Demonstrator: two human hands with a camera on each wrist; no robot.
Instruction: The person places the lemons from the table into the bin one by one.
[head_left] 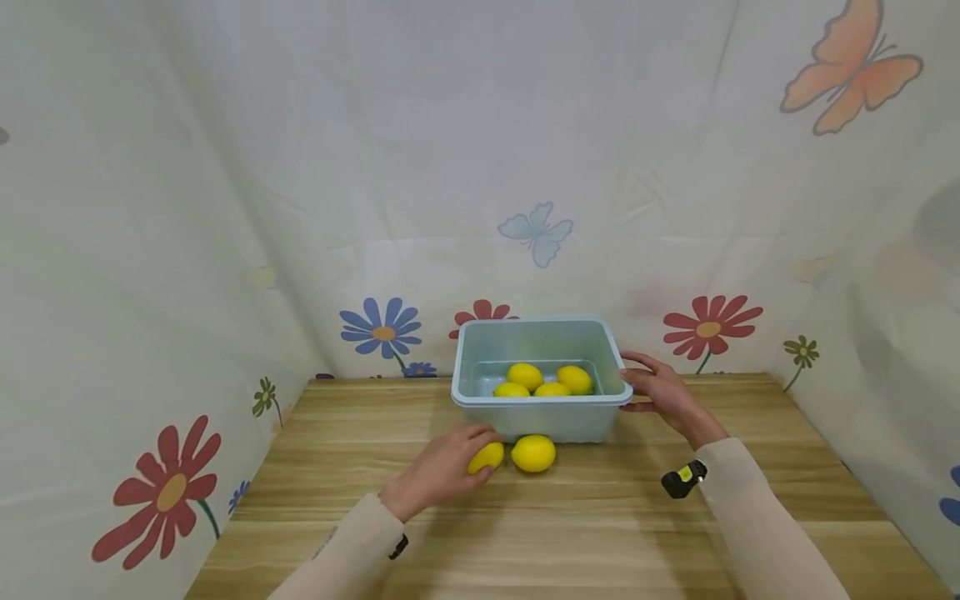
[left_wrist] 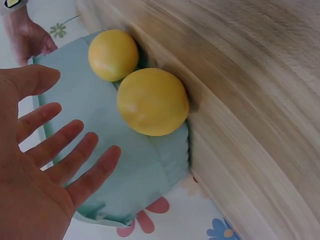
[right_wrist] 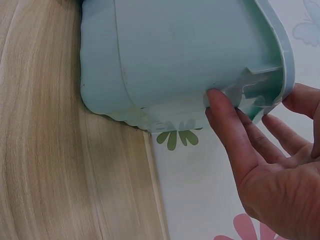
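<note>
A light blue-green plastic bin stands near the back of the wooden table with several lemons inside. Two more lemons lie in front of it, a left one and a right one. My left hand is at the left lemon and overlaps it in the head view. In the left wrist view, that hand's fingers are spread and stand apart from the fruit. My right hand grips the bin's right end, thumb at the rim and fingers against the wall below it.
The wooden table reaches back to a white curtain printed with flowers and butterflies. More of this cloth hangs along both sides. A dark device is strapped to the right wrist.
</note>
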